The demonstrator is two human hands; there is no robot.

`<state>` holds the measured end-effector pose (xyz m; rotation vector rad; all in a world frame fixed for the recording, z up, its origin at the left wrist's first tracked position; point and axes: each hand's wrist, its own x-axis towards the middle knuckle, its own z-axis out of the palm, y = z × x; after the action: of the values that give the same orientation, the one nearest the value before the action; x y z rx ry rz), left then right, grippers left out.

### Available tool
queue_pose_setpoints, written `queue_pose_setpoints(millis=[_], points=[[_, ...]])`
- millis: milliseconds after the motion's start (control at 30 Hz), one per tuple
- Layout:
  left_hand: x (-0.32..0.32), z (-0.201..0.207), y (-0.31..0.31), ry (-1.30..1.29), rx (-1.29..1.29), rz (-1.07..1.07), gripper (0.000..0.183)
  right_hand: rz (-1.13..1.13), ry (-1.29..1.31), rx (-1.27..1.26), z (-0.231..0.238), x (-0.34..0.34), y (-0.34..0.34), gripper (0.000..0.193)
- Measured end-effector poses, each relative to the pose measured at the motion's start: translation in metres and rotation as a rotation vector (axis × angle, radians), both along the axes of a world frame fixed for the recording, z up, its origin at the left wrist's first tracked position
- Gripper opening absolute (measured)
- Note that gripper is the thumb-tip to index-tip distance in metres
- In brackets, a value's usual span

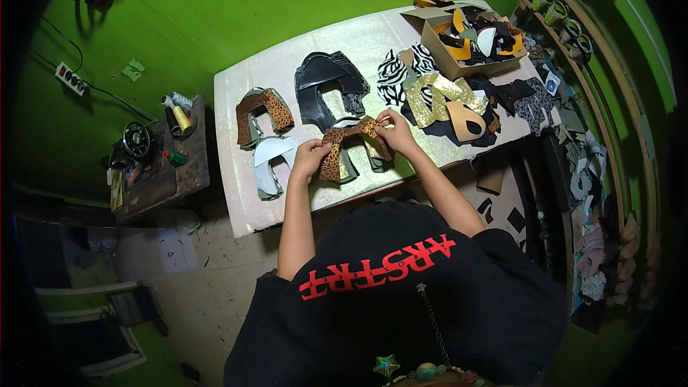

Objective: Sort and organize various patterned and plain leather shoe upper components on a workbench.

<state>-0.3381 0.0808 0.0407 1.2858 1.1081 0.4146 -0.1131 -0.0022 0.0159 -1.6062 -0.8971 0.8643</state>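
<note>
Both my hands are on a leopard-print U-shaped piece [333,160], which looks like a shoe upper and lies over a stack of similar pieces near the table's front edge. My left hand [310,158] pinches its left arm, and my right hand [395,133] grips its right side. Just behind it is a stack of black U-shaped pieces [315,93]. Left of that stands a brown and leopard-print stack [251,111], with a white and grey-green stack [269,161] in front of it. The undersides of the held piece are hidden.
On the pale table [247,211], an open cardboard box [459,68] of scraps stands at the back right. Zebra-print pieces [392,79], gold scraps [430,97] and a tan cutout [467,122] lie around it. A sewing machine [136,142] is at left; a shoe rack [573,64] lines the right wall.
</note>
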Motion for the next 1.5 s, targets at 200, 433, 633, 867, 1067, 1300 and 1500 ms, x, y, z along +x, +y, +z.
queue_pose_setpoints(millis=[200, 433, 633, 867, 1067, 1300, 1500], points=[[0.002, -0.015, 0.004, 0.062, 0.028, 0.143, 0.011, 0.031, -0.167, -0.018, -0.006, -0.007, 0.004, 0.009], [0.007, -0.04, 0.003, 0.306, 0.189, 0.185, 0.017, 0.059, -0.373, 0.076, -0.014, -0.009, 0.004, 0.023], [0.013, -0.032, -0.007, 0.506, 0.439, 0.203, 0.027, 0.134, -0.454, 0.017, -0.003, -0.013, 0.001, 0.028], [0.042, 0.001, -0.029, 0.501, 1.101, 0.323, 0.019, 0.122, -0.633, -0.023, 0.0, -0.015, 0.0, 0.029], [0.061, -0.012, -0.04, 0.257, 1.019, -0.033, 0.024, 0.158, -0.653, 0.013, -0.009, -0.009, 0.006, 0.025], [0.071, -0.021, -0.034, 0.375, 0.909, -0.023, 0.033, 0.008, -0.591, 0.037, -0.003, 0.039, 0.02, 0.016], [0.079, -0.023, -0.031, 0.381, 0.884, 0.044, 0.031, -0.179, -0.714, -0.083, -0.001, 0.122, 0.052, 0.017]])
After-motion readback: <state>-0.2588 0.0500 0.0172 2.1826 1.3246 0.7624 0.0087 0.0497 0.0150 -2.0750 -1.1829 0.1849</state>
